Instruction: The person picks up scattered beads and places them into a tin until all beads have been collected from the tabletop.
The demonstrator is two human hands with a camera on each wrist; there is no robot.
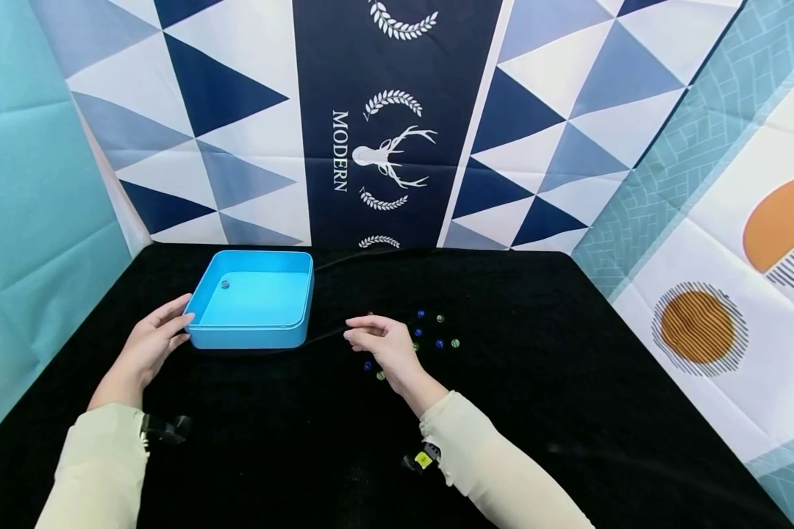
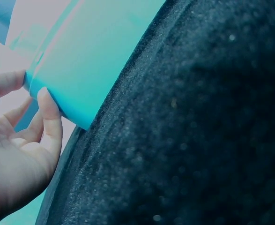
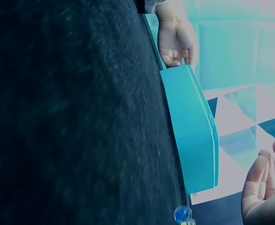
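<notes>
A light blue square box (image 1: 250, 336), without a lid, stands at the left of the black-covered table. One small glass marble (image 1: 225, 284) lies inside, near its left wall. My left hand (image 1: 147, 349) grips the box's near left corner, fingers at the rim and thumb against the outer wall (image 2: 88, 61). Between the box and several loose marbles hovers my right hand (image 1: 387, 351), fingers loosely bent and thumb apart, with nothing seen between them. Blue marbles (image 1: 440, 343) and greenish ones (image 1: 455, 343) lie around and beyond it; the hand partly covers some.
Black cloth (image 1: 569, 411) covers the table. A patterned curtain (image 1: 384, 169) hangs behind its far edge, with a teal cloth (image 1: 46, 184) along the left and a printed one (image 1: 708, 308) along the right. Both wrists wear small cameras (image 1: 423, 460).
</notes>
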